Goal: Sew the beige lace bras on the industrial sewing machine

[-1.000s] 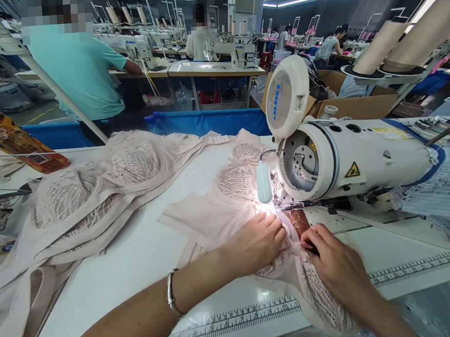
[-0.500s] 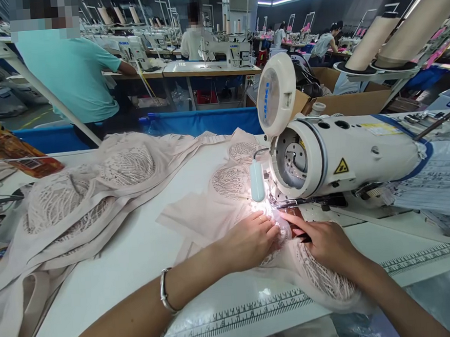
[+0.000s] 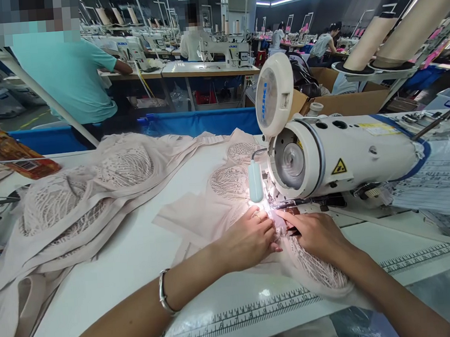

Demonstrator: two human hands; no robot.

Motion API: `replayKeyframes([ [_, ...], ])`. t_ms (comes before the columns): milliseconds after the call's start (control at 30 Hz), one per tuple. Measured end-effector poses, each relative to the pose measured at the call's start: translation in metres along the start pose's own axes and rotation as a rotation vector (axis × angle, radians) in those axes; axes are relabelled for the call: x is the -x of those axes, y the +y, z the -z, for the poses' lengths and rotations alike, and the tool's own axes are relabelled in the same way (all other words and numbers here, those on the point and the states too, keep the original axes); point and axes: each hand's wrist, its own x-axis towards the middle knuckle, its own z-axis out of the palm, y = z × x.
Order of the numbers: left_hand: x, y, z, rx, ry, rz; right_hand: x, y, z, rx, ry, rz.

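Note:
A pale pink lace bra (image 3: 228, 181) lies under the lit needle area of a white sewing machine (image 3: 355, 151). My left hand (image 3: 249, 238) is closed on its fabric just left of the needle, fingers bent and thumb tip showing below. Pressing from the right, my right hand (image 3: 320, 236) has its index finger stretched toward the needle and the other fingers curled on the cloth. A dark pointed tool (image 3: 293, 231) shows under those fingers, mostly hidden. One lace cup (image 3: 320, 267) hangs below my right hand. A small lamp (image 3: 255, 182) glares over the stitching spot.
More pink bras (image 3: 88, 193) are heaped on the left of the white table, near a drink bottle (image 3: 19, 152). A printed ruler (image 3: 250, 313) runs along the front edge. Thread cones (image 3: 370, 43) stand at right. A person in a turquoise shirt (image 3: 60, 72) sits ahead.
The machine's inner wheel, sharp before, is now blurred as if turning. The fabric and my right hand have shifted slightly left and up; my left thumb tip now shows.

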Motion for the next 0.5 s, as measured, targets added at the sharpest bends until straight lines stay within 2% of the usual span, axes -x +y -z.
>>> replayKeyframes([
  [167, 0.001, -0.001, 0.004, -0.001, -0.019, 0.027, -0.002, 0.004, -0.004, -0.057, 0.047, 0.039],
  [367, 0.002, -0.003, 0.004, -0.03, -0.02, 0.06, -0.005, 0.007, 0.0, -0.109, -0.01, 0.001],
  [500, 0.004, -0.005, 0.002, -0.026, -0.018, 0.059, -0.003, 0.012, -0.004, -0.134, 0.04, 0.053],
])
